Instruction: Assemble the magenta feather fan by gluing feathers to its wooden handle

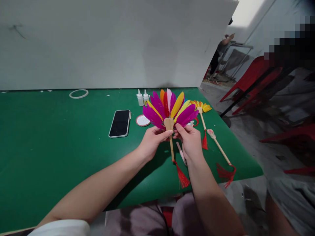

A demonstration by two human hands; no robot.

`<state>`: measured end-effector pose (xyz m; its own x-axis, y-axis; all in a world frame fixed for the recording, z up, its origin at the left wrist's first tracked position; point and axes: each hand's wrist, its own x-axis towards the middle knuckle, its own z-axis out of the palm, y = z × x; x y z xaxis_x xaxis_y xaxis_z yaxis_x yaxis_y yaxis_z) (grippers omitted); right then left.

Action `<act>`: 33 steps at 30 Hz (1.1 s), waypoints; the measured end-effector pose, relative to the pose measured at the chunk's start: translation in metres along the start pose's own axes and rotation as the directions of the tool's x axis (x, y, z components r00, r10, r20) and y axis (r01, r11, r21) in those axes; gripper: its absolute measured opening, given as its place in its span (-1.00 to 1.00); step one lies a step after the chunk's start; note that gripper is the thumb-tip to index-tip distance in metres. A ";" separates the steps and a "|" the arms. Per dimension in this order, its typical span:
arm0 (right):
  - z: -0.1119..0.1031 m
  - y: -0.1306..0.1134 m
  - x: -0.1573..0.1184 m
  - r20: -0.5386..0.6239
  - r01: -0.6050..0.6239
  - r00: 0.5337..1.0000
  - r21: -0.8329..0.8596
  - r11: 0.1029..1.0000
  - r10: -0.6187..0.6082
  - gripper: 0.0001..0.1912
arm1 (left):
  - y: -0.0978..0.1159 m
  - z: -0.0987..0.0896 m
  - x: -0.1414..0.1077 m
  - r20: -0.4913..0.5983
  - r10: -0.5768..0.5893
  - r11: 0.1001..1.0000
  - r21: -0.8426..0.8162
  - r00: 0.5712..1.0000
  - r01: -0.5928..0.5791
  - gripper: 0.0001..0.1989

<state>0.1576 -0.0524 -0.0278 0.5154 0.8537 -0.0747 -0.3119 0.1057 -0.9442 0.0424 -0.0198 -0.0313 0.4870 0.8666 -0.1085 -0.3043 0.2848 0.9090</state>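
The left hand (153,141) gripped the feather fan (168,123), probably steadying it; beside those fingers, the right hand (193,141) pinched its feathers (185,116).

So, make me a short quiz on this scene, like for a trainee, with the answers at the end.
1. The left hand and right hand are both on what? A) a pair of scissors B) a feather fan C) a paint roller
2. True or false: the tassel hanging from that fan's handle is blue.
3. Fill in the blank: near the grey board, ___ small nozzle bottles stand upright on the green table.

Key: 1. B; 2. False, it is red; 3. two
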 end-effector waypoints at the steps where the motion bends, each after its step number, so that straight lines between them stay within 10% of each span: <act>1: 0.000 0.000 0.000 0.001 -0.004 1.000 0.009 1.000 0.004 -0.76 | 0.000 0.000 0.000 -0.002 0.002 1.000 -0.005 1.000 -0.002 -0.74; 33: 0.001 -0.002 0.001 -0.017 0.069 0.998 0.128 0.989 -0.067 -0.81 | -0.001 -0.002 -0.001 0.053 -0.059 0.998 -0.011 0.997 0.060 -0.72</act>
<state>0.1580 -0.0509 -0.0255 0.5487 0.8359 -0.0162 -0.3748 0.2286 -0.8985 0.0409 -0.0204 -0.0326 0.5468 0.8254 -0.1405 -0.2840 0.3407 0.8963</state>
